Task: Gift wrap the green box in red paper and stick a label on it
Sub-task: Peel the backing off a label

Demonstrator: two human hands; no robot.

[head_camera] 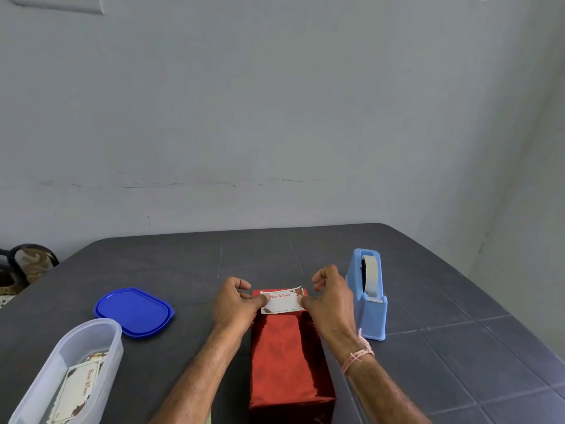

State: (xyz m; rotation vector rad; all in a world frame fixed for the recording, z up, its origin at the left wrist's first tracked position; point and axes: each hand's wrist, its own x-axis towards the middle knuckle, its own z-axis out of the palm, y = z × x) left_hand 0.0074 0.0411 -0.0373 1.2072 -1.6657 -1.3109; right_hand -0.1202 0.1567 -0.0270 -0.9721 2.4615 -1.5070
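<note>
- Now the label sits at the far end of the red-wrapped box, central on the surface.
- My left grip and right grip each pinch one end of it.
- Risk, I judge: uneven pressing sets it crooked or creased.
- Tape dispenser crowds the right; the left has room before the blue lid.

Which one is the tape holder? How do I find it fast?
Look at the dark grey table. Just right of the red wrapped box and the right hand pinching the label stands the tape dispenser. It is the only light blue, upright thing, with a white tape roll on top.
</note>
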